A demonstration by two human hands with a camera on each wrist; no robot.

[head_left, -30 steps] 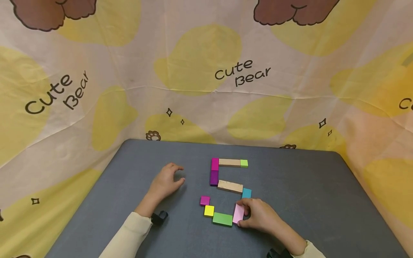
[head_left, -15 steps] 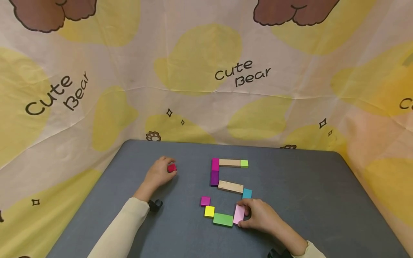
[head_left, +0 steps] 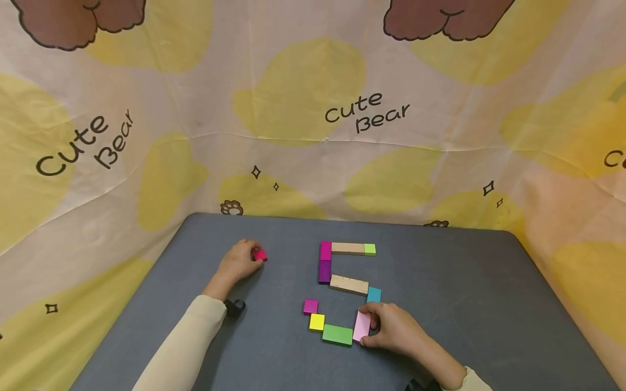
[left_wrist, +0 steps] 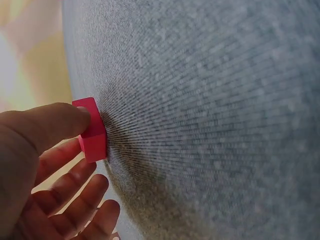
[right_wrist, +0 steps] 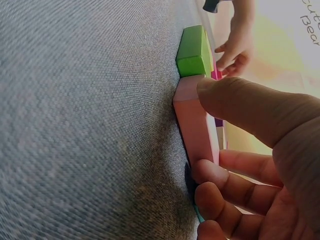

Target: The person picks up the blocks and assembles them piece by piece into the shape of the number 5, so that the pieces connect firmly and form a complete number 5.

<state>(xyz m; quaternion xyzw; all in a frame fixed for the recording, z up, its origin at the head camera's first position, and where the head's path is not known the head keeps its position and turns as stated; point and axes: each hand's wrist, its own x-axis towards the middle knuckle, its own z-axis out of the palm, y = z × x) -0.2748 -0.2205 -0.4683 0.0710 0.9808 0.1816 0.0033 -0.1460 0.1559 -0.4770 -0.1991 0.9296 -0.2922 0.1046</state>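
Observation:
At the left of the table, my left hand [head_left: 237,263] pinches a red block [head_left: 260,254] between thumb and fingers. The left wrist view shows the thumb lying across that red block [left_wrist: 93,131], close over the cloth-like surface. My right hand [head_left: 397,328] holds a pink block [head_left: 362,326] by its two ends, thumb at the near end and fingertips at the far one. A green block [head_left: 337,335] sits against the pink one's left side, and a blue block [head_left: 374,294] stands just beyond its far end.
A yellow block [head_left: 317,322] and a magenta cube [head_left: 310,307] continue the chain leftward. Farther back lie a plain wooden block [head_left: 349,285], a purple block [head_left: 325,271], a magenta block [head_left: 325,251], a second wooden block [head_left: 348,248] and a lime cube [head_left: 370,250]. A printed curtain [head_left: 293,108] hangs behind the grey table [head_left: 464,282].
My left hand has shifted left and slightly away from me, and the red block has come into sight in its pinch. The right hand stays on the pink block.

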